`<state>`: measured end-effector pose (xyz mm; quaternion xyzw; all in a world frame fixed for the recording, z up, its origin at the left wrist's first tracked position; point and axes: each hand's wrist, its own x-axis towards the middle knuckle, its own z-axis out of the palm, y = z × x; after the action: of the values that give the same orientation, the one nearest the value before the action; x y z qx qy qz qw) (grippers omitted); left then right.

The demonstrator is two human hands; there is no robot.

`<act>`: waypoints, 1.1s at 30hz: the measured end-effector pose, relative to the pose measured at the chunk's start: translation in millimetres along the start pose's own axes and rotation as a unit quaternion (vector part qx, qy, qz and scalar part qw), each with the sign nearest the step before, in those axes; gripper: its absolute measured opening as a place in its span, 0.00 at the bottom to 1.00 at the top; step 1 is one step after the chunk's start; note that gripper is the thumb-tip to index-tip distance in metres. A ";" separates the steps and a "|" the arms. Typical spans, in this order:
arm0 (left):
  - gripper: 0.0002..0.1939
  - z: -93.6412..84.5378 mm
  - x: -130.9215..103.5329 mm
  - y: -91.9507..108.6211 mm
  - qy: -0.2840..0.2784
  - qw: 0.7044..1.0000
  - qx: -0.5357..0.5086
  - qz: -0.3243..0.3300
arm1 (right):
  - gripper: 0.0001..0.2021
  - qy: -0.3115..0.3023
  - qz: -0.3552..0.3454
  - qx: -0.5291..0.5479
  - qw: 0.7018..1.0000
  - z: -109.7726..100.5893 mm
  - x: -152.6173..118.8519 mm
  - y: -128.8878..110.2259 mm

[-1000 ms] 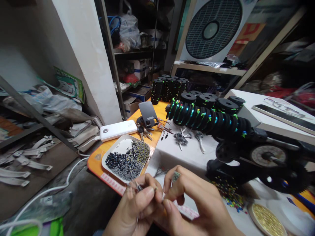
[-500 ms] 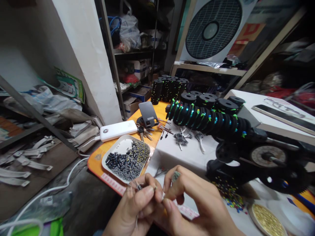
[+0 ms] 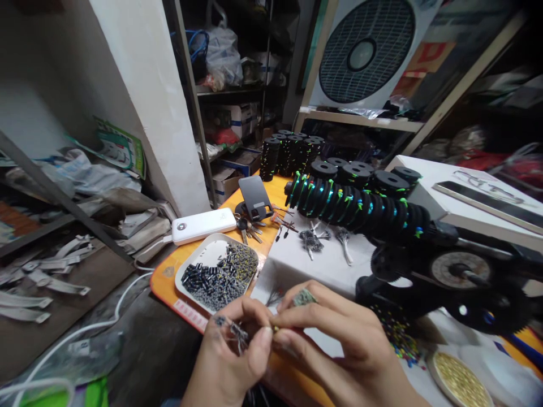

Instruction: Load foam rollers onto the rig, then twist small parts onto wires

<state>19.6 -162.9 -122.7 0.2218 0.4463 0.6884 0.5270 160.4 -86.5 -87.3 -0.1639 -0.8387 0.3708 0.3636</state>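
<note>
Low in the middle, my left hand (image 3: 237, 350) is closed around a bundle of thin grey strands (image 3: 240, 333), with dark ends fanning out over the palm. Its thumb and index fingertip meet the fingertips of my right hand (image 3: 335, 333). Between these pinched tips shows a tiny gold-coloured piece (image 3: 275, 328), like a bead; its exact form is too small to tell. A greenish-grey patch (image 3: 304, 297) sits on a finger of my right hand. Just beyond my left hand lies a white tray (image 3: 180, 265) holding small black, grey and yellow tube-like pieces.
Black spools wound with bright line (image 3: 356, 206) sit on a dark geared device at right. A dish of gold beads (image 3: 460, 379) stands lower right, near scattered coloured beads (image 3: 403, 339). A white power bank (image 3: 203, 225), keys (image 3: 250, 229) and a phone stand (image 3: 255, 198) lie behind the tray.
My left hand has turned and shifted slightly left, so the strand bundle shows more. My right fingers have straightened and closed in on the left fingertips, where the gold piece now shows.
</note>
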 end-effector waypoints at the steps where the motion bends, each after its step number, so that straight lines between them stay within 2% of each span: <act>1: 0.15 1.0 -0.1 -0.1 0.017 0.999 0.033 0.038 | 0.06 0.003 0.006 -0.006 1.000 -1.0 0.6 -0.6; 3: 0.11 3.3 -0.4 0.9 0.041 0.992 0.069 0.099 | 0.06 0.006 0.025 -0.019 0.999 -1.8 2.0 -3.3; 6: 0.07 5.9 -1.2 4.2 0.032 0.986 0.067 0.147 | 0.06 0.002 0.049 -0.032 0.998 0.0 4.9 -7.4; 8: 0.08 5.1 -1.4 6.1 -0.004 0.991 0.008 0.134 | 0.06 0.006 0.048 -0.044 0.998 2.6 7.1 -7.5; 9: 0.07 3.6 -1.2 6.9 -0.030 0.993 -0.036 0.108 | 0.06 0.010 0.025 -0.051 0.998 4.0 8.2 -6.8; 11: 0.06 -2.0 -0.1 8.7 -0.084 0.991 -0.097 0.050 | 0.05 0.023 -0.068 -0.105 0.992 5.6 10.5 -5.1; 12: 0.06 -6.0 1.0 10.1 -0.107 0.989 -0.101 0.031 | 0.04 0.028 -0.129 -0.155 0.979 5.4 11.8 -4.8; 14: 0.09 -15.5 4.0 14.9 -0.138 0.988 -0.059 0.022 | 0.04 0.036 -0.230 -0.274 0.933 2.4 14.6 -6.0; 16: 0.11 -25.1 8.2 22.7 -0.145 0.989 0.027 0.034 | 0.05 0.035 -0.266 -0.365 0.892 -4.0 18.3 -8.0; 18: 0.12 -32.5 12.9 32.1 -0.148 0.979 0.140 0.024 | 0.07 0.032 -0.295 -0.398 0.868 -12.8 24.1 -6.5; 20: 0.10 -36.2 17.2 40.7 -0.169 0.954 0.247 -0.012 | 0.07 0.000 -0.342 -0.415 0.843 -23.3 33.4 1.5; 22: 0.09 -36.5 20.3 46.4 -0.194 0.930 0.311 -0.040 | 0.04 -0.047 -0.383 -0.446 0.808 -36.0 46.3 14.1; 24: 0.08 -34.8 21.5 49.2 -0.194 0.923 0.331 -0.040 | 0.05 -0.019 -0.386 -0.505 0.772 -49.8 60.6 25.4; 27: 0.10 -30.8 18.7 50.5 -0.162 0.926 0.340 -0.022 | 0.09 0.052 -0.336 -0.606 0.720 -64.2 74.2 29.7; 28: 0.10 -29.3 16.7 50.5 -0.145 0.927 0.345 -0.013 | 0.09 0.063 -0.319 -0.622 0.712 -65.0 74.6 27.6; 30: 0.10 -26.5 11.7 49.9 -0.108 0.931 0.349 0.007 | 0.10 0.083 -0.277 -0.630 0.720 -59.1 68.3 20.4; 33: 0.09 -22.6 4.1 45.9 -0.054 0.939 0.339 0.030 | 0.16 0.095 -0.230 -0.580 0.776 -36.1 48.3 8.7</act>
<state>-23.6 -169.9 -95.9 0.4371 0.6173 0.4989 0.4230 153.9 -36.2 -53.6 -0.1799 -0.8688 -0.2982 0.3518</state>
